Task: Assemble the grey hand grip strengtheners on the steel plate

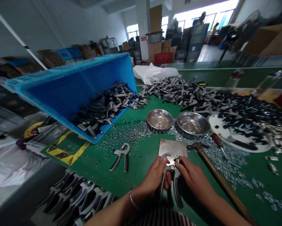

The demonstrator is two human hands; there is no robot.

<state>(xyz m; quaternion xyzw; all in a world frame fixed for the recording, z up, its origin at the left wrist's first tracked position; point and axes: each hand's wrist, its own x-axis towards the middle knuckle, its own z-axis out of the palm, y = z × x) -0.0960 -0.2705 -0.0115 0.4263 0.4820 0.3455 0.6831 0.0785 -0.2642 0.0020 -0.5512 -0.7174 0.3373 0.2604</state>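
Both my hands hold a two-handled grey and black gripper tool [172, 185] over the near edge of a small steel plate [172, 148] on the green table. My left hand [154, 177] is closed around its left handle, thumb up by the curved metal top. My right hand [192, 175] pinches a small metal spring piece [177, 159] at the tool's pivot. A finished gripper tool [121, 156] lies to the left of the plate.
A tilted blue crate [67, 84] spills handle parts at left. Two steel bowls [159, 118] [193, 123] of small parts sit beyond the plate, amid scattered washers [122, 133]. A hammer [216, 175] and a screwdriver [218, 143] lie to the right. Piles of handles [178, 91] cover the far table.
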